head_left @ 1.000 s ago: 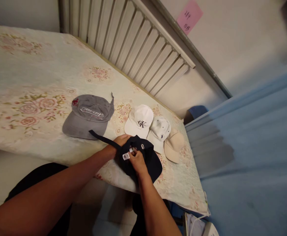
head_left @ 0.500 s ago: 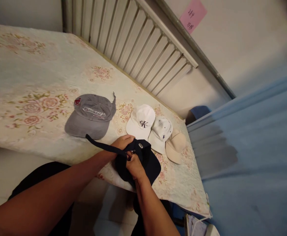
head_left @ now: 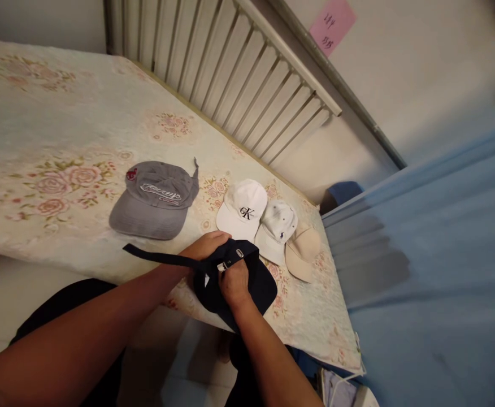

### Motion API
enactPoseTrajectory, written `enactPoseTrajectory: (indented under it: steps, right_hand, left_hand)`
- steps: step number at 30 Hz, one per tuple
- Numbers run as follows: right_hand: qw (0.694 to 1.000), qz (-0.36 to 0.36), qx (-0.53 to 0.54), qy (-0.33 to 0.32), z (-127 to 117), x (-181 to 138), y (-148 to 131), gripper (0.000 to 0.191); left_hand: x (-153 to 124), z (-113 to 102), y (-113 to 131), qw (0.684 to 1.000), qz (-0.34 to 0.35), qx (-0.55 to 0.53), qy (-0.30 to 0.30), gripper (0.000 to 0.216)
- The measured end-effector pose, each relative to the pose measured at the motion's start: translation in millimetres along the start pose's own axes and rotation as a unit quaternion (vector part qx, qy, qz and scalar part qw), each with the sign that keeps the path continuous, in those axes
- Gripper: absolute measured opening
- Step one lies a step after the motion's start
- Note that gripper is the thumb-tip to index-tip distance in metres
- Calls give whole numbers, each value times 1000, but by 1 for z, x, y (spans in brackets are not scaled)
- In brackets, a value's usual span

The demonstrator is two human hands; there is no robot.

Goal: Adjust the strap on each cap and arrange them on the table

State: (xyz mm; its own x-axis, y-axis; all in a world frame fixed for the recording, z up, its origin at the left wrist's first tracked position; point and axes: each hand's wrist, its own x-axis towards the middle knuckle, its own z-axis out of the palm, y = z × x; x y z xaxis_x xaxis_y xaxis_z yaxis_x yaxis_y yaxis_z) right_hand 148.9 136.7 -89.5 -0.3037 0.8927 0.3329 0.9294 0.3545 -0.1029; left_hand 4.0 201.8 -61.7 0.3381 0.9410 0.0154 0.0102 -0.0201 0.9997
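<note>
A black baseball cap (head_left: 262, 285) is between my hands at the near edge of the flowered cloth, its inside partly facing me. My left hand (head_left: 207, 245) is closed on the cap's left side, its fingers partly hidden. My right hand (head_left: 234, 282) reaches into the opening and grips the cap near a small metal buckle (head_left: 222, 266). A loose black strap (head_left: 158, 257) sticks out to the left across my left wrist. Just beyond the black cap lies a white cap with black CK letters (head_left: 243, 209).
Left of my hands lies a grey cap (head_left: 156, 198). A white cap with a small dark logo (head_left: 277, 226) and a beige cap (head_left: 304, 251) sit right of the CK one. A slatted railing (head_left: 230, 73) runs behind; a blue curtain (head_left: 434, 271) hangs at the right.
The strap's loose end has swung left and down. My right hand has shifted slightly right, and the metal buckle and a white label inside the cap now show.
</note>
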Motion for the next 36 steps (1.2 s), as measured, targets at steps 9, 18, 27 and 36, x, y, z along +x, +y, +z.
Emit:
enactPoseTrajectory:
  steps: [9,18,27,36]
  right_hand:
    - [1000,26,-7,3,11,0,6,47]
    - [999,47,-17,-11,16,-2,8,46]
    - [998,65,-11,-23,13,2,4,45]
    - [998,67,-5,-15,13,4,4,43]
  left_hand:
    - [-2,-6,12,998,16,18,-54,23]
    - [0,-10,6,997,42,25,-66,28]
    - [5,-12,-4,995,52,41,-69,26]
    - [-4,-11,4,996,16,-36,-75,30]
